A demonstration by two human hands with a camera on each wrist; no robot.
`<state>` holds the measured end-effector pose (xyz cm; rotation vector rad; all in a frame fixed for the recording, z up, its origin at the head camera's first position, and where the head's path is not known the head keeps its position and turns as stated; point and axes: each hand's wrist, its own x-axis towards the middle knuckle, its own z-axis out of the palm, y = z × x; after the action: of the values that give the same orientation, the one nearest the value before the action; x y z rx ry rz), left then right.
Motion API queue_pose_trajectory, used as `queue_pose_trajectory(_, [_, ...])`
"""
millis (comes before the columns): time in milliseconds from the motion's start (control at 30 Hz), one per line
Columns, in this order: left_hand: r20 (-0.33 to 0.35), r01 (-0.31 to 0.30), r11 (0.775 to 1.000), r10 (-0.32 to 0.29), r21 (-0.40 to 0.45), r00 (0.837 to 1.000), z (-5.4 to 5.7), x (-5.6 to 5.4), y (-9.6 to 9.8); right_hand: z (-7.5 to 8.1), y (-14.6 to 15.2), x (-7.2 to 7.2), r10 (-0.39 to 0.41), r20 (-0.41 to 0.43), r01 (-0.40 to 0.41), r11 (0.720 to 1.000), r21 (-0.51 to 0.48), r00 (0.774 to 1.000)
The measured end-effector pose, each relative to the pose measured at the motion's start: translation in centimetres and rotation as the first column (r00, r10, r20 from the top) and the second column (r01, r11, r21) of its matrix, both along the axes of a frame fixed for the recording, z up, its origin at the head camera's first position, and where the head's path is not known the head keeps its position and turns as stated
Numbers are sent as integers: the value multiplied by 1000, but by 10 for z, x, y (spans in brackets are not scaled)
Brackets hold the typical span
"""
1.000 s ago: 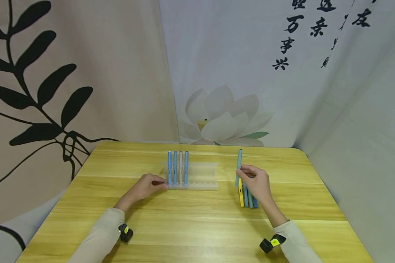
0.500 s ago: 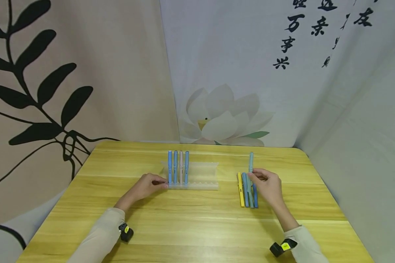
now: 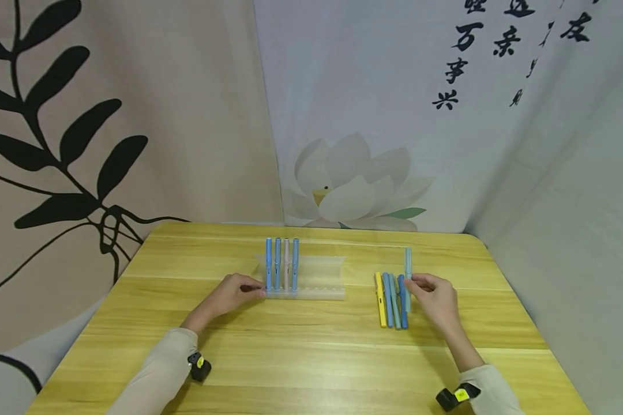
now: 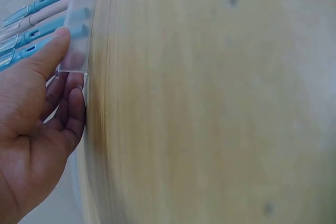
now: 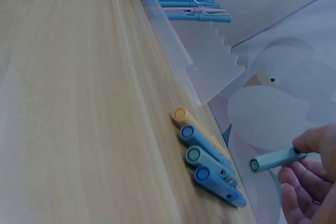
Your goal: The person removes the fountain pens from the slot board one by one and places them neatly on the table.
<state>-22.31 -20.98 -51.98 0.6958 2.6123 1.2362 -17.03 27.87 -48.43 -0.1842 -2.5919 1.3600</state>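
Note:
In the head view my left hand (image 3: 237, 293) pinches the left lower corner of a clear plastic pen stand (image 3: 322, 276), thumb in front and fingers behind it in the left wrist view. Three blue pens (image 3: 269, 259) and one pale pink pen (image 3: 286, 262) lean upright in its left slots. My right hand (image 3: 437, 301) pinches a light green pen (image 3: 408, 262) between thumb and fingers, at the right end of a row of pens. That row holds a yellow pen (image 3: 381, 305), a blue pen (image 3: 388, 308), a green pen (image 3: 396, 311) and a darker blue pen (image 3: 404, 317), lying side by side.
The wooden table (image 3: 291, 357) ends at a back edge against a hanging cloth (image 3: 374, 104) printed with a lotus and characters. The stand's right slots hold no pens. A black wrist camera (image 3: 199, 367) sits on the left sleeve.
My right hand has carried the light green pen rightward, from over the yellow pen to beside the darker blue one. The left hand has stayed at the stand's corner.

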Motion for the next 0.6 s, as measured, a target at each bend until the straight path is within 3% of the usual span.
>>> queue_pose_trajectory(600, [22,-7,1000,7,2,1000,3,2,0,-8,19,5,-14,115,10,999,41,993])
